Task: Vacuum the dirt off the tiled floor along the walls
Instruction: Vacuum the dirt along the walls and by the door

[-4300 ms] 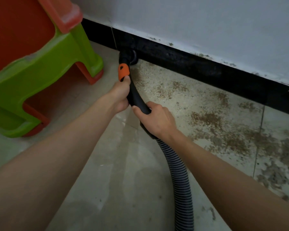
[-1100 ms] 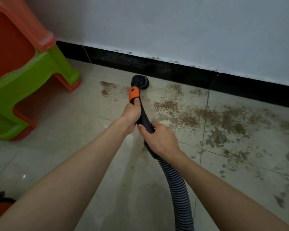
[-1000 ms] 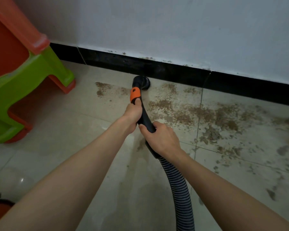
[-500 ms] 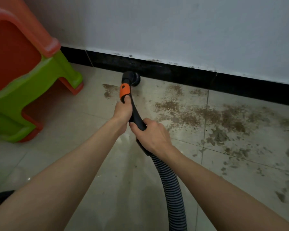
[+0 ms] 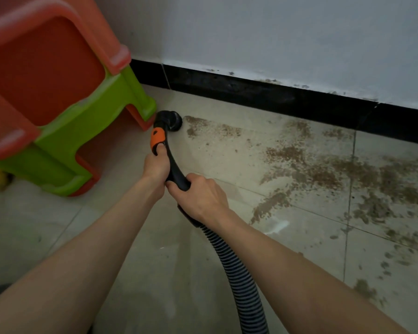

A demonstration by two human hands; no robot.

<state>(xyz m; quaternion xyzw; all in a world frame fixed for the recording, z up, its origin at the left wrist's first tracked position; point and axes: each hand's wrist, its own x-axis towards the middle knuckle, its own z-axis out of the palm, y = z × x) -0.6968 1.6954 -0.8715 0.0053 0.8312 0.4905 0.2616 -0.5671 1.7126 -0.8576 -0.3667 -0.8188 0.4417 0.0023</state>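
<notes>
Both my left hand (image 5: 155,167) and right hand (image 5: 200,197) grip the vacuum handle (image 5: 173,165); nozzle (image 5: 170,120) at the left edge of the dirt (image 5: 323,169). Most dirt remains rightward.

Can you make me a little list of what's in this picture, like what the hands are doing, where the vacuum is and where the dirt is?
left hand: holds the vacuum handle just below its orange band
right hand: grips the handle lower down, where the ribbed hose starts
nozzle: on the tiled floor, beside the foot of the green and orange plastic stool
dirt: brown patches spread right of the nozzle, along the black skirting
wall: white, speckled near the bottom
</notes>
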